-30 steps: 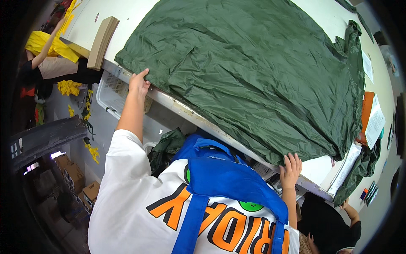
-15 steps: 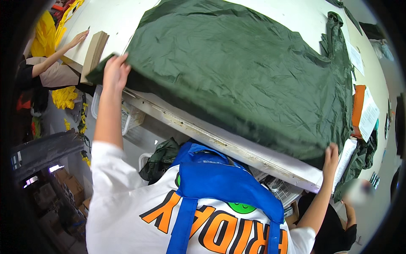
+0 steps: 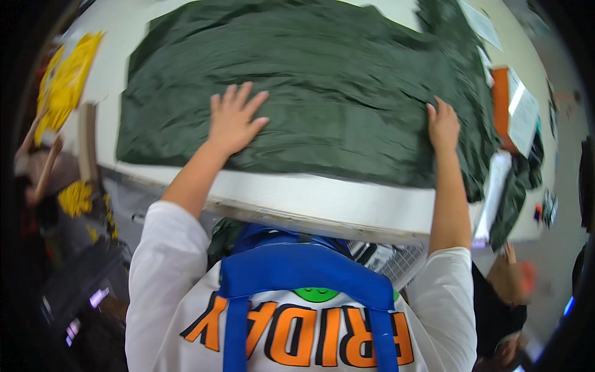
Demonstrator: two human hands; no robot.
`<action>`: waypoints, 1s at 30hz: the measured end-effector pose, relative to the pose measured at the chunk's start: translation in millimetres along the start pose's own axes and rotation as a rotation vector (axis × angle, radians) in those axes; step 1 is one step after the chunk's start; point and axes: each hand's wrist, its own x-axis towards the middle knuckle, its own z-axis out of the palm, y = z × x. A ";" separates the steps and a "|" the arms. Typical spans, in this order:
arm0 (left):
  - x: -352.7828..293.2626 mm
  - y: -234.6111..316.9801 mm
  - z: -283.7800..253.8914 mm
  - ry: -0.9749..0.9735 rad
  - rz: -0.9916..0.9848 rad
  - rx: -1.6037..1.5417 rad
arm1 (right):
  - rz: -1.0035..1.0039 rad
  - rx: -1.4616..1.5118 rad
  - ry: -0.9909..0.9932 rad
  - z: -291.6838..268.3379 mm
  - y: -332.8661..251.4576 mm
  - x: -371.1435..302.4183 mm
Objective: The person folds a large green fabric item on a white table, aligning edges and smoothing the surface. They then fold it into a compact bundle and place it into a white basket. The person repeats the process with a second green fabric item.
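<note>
A large piece of dark green fabric [image 3: 347,124], thin and wrinkled, lies spread over the white table [image 3: 297,195]. My left hand [image 3: 234,121] rests flat on its left half, fingers spread apart. On the right half my right hand [image 3: 443,124] touches the cloth, its fingers stretched forward and holding nothing I can see. The fabric's near edge lies a little in from the table's front edge. At the upper right, a bunched strip of the same green [image 3: 441,18] runs toward the far side.
To the right stand an orange box [image 3: 501,105] with a white printed sheet, and more green cloth [image 3: 511,211]. Yellow fabric [image 3: 68,80] and a cardboard strip [image 3: 88,142] are on the left. Other people work at the left and lower right. A white basket [image 3: 396,263] sits under the table.
Both hands have let go of the fabric's near edge and moved inward onto its surface. The cloth, lifted and overhanging before, now lies flat on the table. My view has shifted.
</note>
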 end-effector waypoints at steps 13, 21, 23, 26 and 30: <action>1.5 -5.1 14.2 0.051 0.058 0.033 | 0.202 -0.039 0.058 -33.7 184.5 -156.3; -2.3 -0.3 6.3 -0.010 0.053 -0.038 | 0.133 -0.184 -0.001 -32.7 231.1 -156.3; -6.8 23.1 2.3 -0.022 0.065 -0.034 | 0.157 -0.300 -0.267 -38.3 245.9 -169.8; -29.1 44.3 -4.7 -0.058 0.062 -0.073 | 0.300 -0.175 -0.308 -61.5 253.7 -160.0; -38.1 57.4 -32.3 -0.160 0.004 -0.202 | 0.067 0.081 0.081 -82.4 142.5 -76.7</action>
